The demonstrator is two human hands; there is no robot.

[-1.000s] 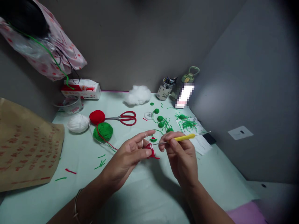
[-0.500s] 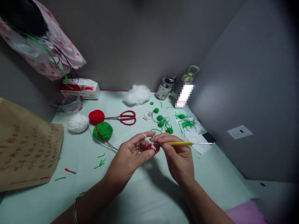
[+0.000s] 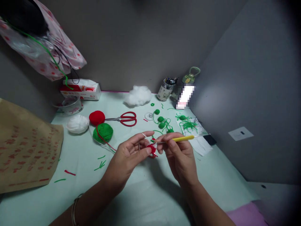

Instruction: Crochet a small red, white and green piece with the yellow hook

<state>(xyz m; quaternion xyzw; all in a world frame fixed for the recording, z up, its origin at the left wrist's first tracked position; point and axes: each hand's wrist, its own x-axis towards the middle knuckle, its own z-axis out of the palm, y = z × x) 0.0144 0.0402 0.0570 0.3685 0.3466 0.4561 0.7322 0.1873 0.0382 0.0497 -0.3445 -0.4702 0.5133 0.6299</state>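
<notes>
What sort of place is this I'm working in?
Likely a craft corner: yarn balls, red scissors and stuffing on the table, a crochet hook in the right hand, a red crochet piece in the left hand.

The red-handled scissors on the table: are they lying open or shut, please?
Shut: the red-handled scissors lie with blades together as one point, handle loops side by side.

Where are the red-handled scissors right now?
In the head view, the red-handled metal scissors lie beyond the left hand, just right of the red yarn ball.
</notes>
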